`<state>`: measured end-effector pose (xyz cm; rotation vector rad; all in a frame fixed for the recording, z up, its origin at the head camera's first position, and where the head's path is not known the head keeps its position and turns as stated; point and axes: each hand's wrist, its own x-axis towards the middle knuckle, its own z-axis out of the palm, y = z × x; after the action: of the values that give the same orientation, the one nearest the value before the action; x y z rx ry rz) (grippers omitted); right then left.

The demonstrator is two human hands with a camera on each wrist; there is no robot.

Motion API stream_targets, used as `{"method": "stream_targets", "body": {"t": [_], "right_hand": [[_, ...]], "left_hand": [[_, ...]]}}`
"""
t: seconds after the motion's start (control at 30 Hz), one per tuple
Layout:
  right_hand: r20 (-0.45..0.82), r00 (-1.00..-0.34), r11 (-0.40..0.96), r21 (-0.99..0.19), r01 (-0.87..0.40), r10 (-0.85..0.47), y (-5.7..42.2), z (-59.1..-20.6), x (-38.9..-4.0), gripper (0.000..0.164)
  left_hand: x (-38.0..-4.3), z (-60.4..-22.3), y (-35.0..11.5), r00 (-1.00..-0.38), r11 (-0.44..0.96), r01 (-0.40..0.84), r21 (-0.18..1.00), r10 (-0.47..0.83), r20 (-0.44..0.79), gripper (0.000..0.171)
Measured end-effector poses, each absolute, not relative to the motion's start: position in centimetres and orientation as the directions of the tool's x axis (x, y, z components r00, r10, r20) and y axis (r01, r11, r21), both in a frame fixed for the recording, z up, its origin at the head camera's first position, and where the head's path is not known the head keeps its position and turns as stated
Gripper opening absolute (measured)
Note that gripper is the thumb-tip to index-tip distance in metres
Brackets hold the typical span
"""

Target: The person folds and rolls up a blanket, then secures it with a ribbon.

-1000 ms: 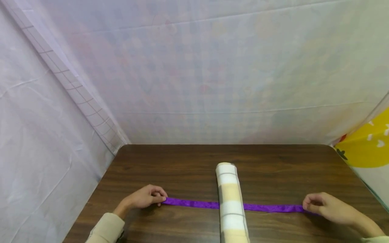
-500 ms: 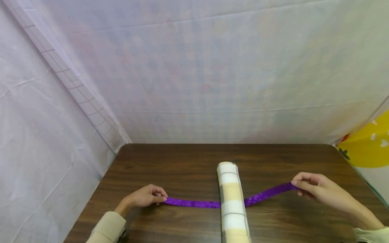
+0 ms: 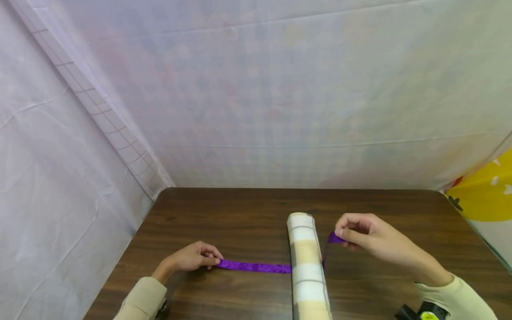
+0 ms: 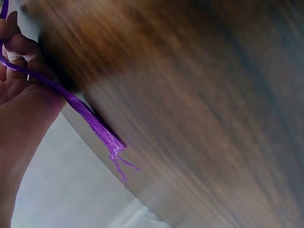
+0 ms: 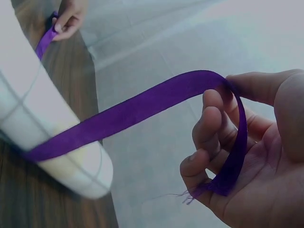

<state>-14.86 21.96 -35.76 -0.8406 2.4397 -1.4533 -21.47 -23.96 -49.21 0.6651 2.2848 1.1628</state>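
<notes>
A rolled cloth (image 3: 307, 266) with white and yellow checks lies lengthwise on the table. Beneath it passes a purple ribbon (image 3: 256, 267), coming out on both sides. To the left, my left hand (image 3: 191, 258) pinches the ribbon near one end, low over the tabletop; its frayed tip (image 4: 114, 145) hangs past the palm in the left wrist view. My right hand (image 3: 370, 233) pinches the other stretch between thumb and fingers, raised just right of the roll. In the right wrist view that ribbon (image 5: 142, 107) rises from under the roll, and its frayed end curls into my palm.
The dark wood-grain table (image 3: 224, 213) reaches back to a pale patterned curtain (image 3: 260, 111). Another white sheet (image 3: 60, 178) hangs along the left side. At the far right is a yellow printed cloth (image 3: 484, 195).
My right hand has lifted its ribbon end off the table and carried it left, close to the roll. The left hand and the roll have stayed nearly in place.
</notes>
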Motion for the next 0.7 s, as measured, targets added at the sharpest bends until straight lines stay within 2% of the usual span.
{"method": "stream_targets", "body": {"t": [0.17, 0.57, 0.7], "right_hand": [[0.173, -0.770, 0.334, -0.827, -0.453, -0.614, 18.9, -36.0, -15.4, 0.008], [0.210, -0.708, 0.380, -0.723, -0.577, -0.675, 12.5, -39.8, -14.9, 0.008], [0.226, -0.654, 0.359, -0.685, -0.634, -0.722, 11.1, -41.0, -14.5, 0.011]], "left_hand": [[-21.5, -49.2, -24.0, -0.757, 0.514, 0.193, 0.835, 0.620, -0.206, 0.014], [-21.3, -49.0, -23.9, -0.760, 0.504, 0.172, 0.846, 0.615, -0.212, 0.015], [-21.3, -49.0, -23.9, -0.759, 0.506, 0.180, 0.844, 0.617, -0.208, 0.015]]}}
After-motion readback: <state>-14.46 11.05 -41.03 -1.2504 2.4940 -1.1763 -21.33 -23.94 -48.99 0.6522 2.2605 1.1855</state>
